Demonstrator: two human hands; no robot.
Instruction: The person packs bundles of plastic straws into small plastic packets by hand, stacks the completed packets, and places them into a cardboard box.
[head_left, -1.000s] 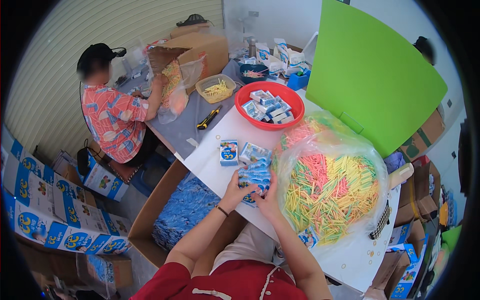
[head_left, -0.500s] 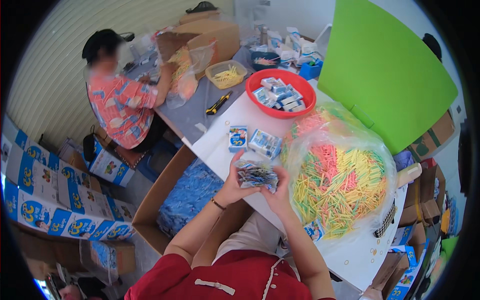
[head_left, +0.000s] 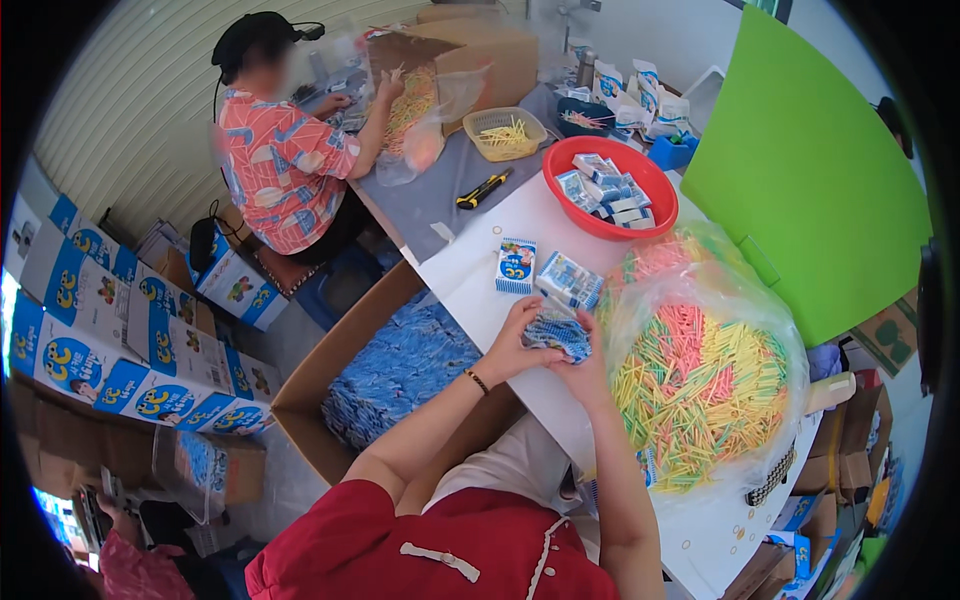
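Both my hands hold a small stack of blue-and-white packets (head_left: pixel 560 334) over the near edge of the white table (head_left: pixel 470 255). My left hand (head_left: pixel 518 345) is wrapped round its left side, and my right hand (head_left: pixel 584 368) closes on the right side. Blue zigzag edges of the packets face up between my fingers. Just beyond my hands, a small blue-and-white pack (head_left: pixel 516 265) lies beside a second bundle of packets (head_left: pixel 570 279). To the right of my right hand, a large clear plastic bag (head_left: pixel 790 330) is full of pink, yellow and green sticks (head_left: pixel 700 390).
A red basin (head_left: pixel 560 205) of similar packs stands beyond. Below the table's left edge, a cardboard box (head_left: pixel 300 395) holds many blue packets (head_left: pixel 395 365). A yellow cutter knife (head_left: pixel 484 188) and a basket (head_left: pixel 505 150) lie near a co-worker (head_left: pixel 285 160). A green panel (head_left: pixel 800 150) rises right.
The stack has turned in my hands, so its blue zigzag edges now show. The whole view has shifted, and the co-worker has raised a hand above the stick bag.
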